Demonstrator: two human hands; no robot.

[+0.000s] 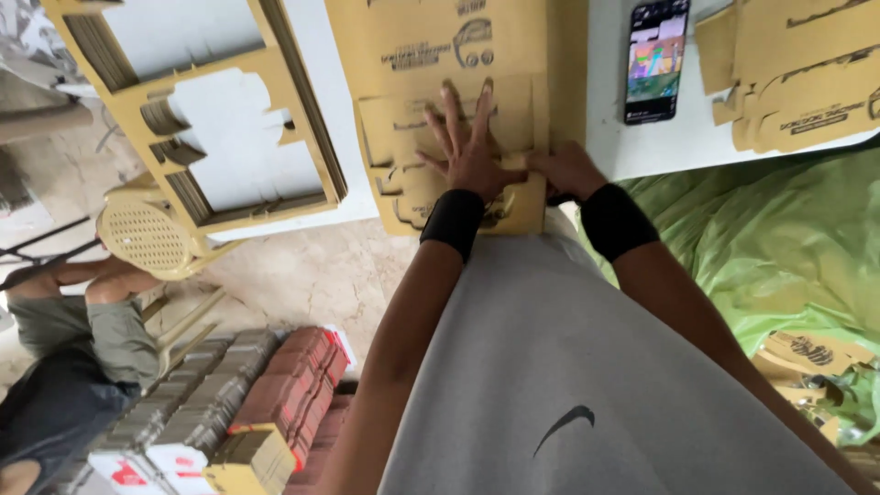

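My left hand (467, 147) lies flat with fingers spread on a die-cut brown cardboard blank (431, 55) on the white table (660, 147). My right hand (568, 170) grips the blank's folded near edge at the table's rim, thumb and fingers pinching the flap. Both wrists wear black wristbands. The blank's cut flaps lie under my left palm.
A phone (656, 60) with a lit screen lies on the table to the right. More cardboard blanks (807, 73) sit far right; a stack of punched cardboard waste frames (192, 119) lies left. Green plastic sheeting (788, 257), a plastic chair (151, 238), a seated person (64, 367), bundled flat cartons (275, 394) below.
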